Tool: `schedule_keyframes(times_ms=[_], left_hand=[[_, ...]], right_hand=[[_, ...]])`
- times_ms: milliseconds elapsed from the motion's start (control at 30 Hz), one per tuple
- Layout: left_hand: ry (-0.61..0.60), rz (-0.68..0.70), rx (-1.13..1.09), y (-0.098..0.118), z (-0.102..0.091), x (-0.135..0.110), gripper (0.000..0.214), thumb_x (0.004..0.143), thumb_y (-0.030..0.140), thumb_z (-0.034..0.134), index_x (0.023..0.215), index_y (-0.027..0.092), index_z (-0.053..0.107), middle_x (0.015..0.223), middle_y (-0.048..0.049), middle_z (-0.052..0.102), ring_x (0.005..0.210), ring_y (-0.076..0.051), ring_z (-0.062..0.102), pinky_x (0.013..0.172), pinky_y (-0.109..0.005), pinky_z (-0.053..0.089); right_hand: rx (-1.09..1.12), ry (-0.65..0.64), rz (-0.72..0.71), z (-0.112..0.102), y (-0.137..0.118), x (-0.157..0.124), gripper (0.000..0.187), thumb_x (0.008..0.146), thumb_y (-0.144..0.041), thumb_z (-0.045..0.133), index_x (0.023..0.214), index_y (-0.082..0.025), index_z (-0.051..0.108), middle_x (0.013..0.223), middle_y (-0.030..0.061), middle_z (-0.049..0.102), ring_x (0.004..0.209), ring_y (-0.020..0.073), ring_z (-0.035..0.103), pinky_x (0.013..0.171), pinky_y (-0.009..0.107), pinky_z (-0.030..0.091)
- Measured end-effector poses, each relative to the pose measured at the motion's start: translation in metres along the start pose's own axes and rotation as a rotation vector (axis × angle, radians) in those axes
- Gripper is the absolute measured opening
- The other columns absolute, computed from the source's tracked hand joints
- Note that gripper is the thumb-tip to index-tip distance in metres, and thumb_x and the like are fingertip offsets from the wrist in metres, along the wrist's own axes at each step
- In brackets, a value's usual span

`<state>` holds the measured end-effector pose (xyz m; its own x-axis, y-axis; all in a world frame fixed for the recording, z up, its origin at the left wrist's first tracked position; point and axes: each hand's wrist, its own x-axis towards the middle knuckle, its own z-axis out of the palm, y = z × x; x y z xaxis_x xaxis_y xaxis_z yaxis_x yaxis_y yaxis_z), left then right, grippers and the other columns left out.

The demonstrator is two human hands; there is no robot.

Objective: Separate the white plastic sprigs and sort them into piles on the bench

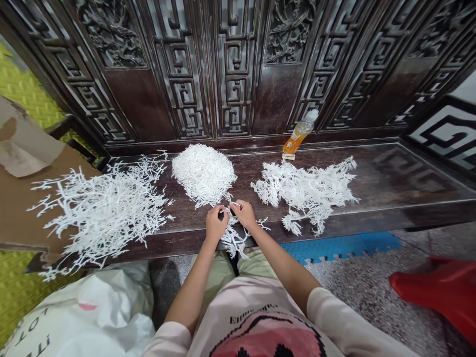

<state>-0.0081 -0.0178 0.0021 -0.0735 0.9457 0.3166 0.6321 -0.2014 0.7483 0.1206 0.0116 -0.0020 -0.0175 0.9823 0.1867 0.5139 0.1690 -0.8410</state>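
Branched white sprig [233,239], likely light and brittle, best held at its stem, sits pinched between the left hand [216,224] and right hand [243,214].

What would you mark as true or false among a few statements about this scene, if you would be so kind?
1. The left hand and the right hand are both at a small white branching sprig. True.
2. The orange drink bottle is left of the round white mound. False: it is to the mound's right.
3. The blue foam mat lies on the dark wooden bench. False: it lies on the floor beyond the bench's front edge.
4. A loose white heap rests partly on brown cardboard. True.
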Motion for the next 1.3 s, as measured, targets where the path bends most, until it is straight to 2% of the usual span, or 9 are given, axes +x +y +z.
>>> schedule_keyframes(times_ms=[100,200,267,333,467,700,833,1100,1300], left_hand=[[0.038,-0.094,-0.065,-0.002,-0.001,0.001,0.010,0.073,0.021,0.047,0.078,0.020,0.055,0.077,-0.0018,0.062,0.075,-0.015,0.056,0.071,-0.028,0.042],[0.041,-0.125,-0.106,-0.003,-0.001,0.001,0.010,0.073,0.021,0.047,0.078,0.020,0.055,0.078,-0.0015,0.063,0.075,-0.015,0.057,0.072,-0.028,0.042],[0.043,-0.133,-0.122,-0.004,-0.001,0.002,0.010,0.073,0.020,0.046,0.078,0.020,0.055,0.078,-0.0015,0.063,0.075,-0.015,0.057,0.072,-0.028,0.043],[0.043,-0.133,-0.133,-0.005,-0.001,0.002,0.011,0.073,0.019,0.046,0.078,0.020,0.056,0.078,-0.0016,0.063,0.075,-0.015,0.057,0.072,-0.028,0.043],[0.076,-0.063,-0.115,-0.008,-0.002,0.004,0.009,0.072,0.016,0.046,0.074,0.019,0.055,0.079,-0.0025,0.059,0.079,-0.015,0.054,0.076,-0.029,0.042],[0.091,-0.069,-0.172,-0.009,-0.003,0.004,0.008,0.073,0.018,0.046,0.074,0.019,0.053,0.075,-0.0013,0.056,0.073,-0.013,0.052,0.071,-0.027,0.042],[0.124,-0.121,-0.204,-0.008,-0.003,0.003,0.008,0.073,0.019,0.045,0.074,0.018,0.053,0.076,-0.0012,0.057,0.072,-0.012,0.053,0.070,-0.025,0.042],[0.119,-0.145,-0.201,-0.012,0.000,0.003,0.007,0.073,0.020,0.044,0.076,0.019,0.050,0.075,-0.0013,0.055,0.073,-0.013,0.053,0.070,-0.026,0.042],[0.206,-0.077,-0.105,-0.012,-0.001,0.003,0.033,0.072,0.021,0.049,0.105,0.018,0.046,0.091,-0.0065,0.052,0.085,-0.018,0.050,0.078,-0.031,0.040]], right_hand=[[0.003,-0.014,-0.014,0.000,0.000,0.000,0.033,0.075,-0.041,0.044,0.054,-0.018,0.033,0.053,-0.0050,0.040,0.054,0.0084,0.039,0.058,0.020,0.033],[-0.006,0.031,-0.066,0.000,-0.003,-0.001,0.021,0.072,-0.038,0.050,0.078,-0.018,0.048,0.084,0.0027,0.055,0.075,0.0132,0.049,0.071,0.025,0.038],[-0.038,0.091,-0.108,-0.001,-0.007,-0.003,0.038,0.071,-0.034,0.053,0.104,-0.017,0.045,0.107,0.0093,0.049,0.090,0.0174,0.048,0.080,0.030,0.038],[-0.107,0.082,-0.187,-0.003,-0.012,-0.006,0.044,0.073,-0.028,0.050,0.115,-0.018,0.041,0.118,0.0117,0.042,0.102,0.0205,0.043,0.087,0.034,0.035],[-0.231,-0.079,-0.330,-0.004,-0.017,-0.009,0.027,0.077,-0.017,0.042,0.100,-0.023,0.055,0.122,0.0067,0.040,0.111,0.0219,0.036,0.092,0.037,0.029],[-0.291,-0.194,-0.279,0.002,-0.009,-0.006,0.025,0.085,-0.030,0.039,0.102,-0.027,0.057,0.110,0.0043,0.054,0.103,0.0198,0.040,0.086,0.035,0.030],[-0.322,-0.205,-0.275,0.004,-0.008,-0.005,0.025,0.084,-0.032,0.040,0.101,-0.028,0.058,0.110,0.0036,0.055,0.103,0.0192,0.040,0.084,0.034,0.029],[-0.284,-0.185,-0.263,0.003,-0.010,-0.005,0.014,0.079,-0.035,0.050,0.083,-0.024,0.059,0.100,0.0025,0.058,0.099,0.0185,0.041,0.081,0.032,0.028],[-0.308,-0.184,-0.284,0.001,-0.013,-0.006,0.012,0.081,-0.031,0.047,0.082,-0.022,0.055,0.096,0.0033,0.059,0.093,0.0181,0.044,0.078,0.031,0.028]])
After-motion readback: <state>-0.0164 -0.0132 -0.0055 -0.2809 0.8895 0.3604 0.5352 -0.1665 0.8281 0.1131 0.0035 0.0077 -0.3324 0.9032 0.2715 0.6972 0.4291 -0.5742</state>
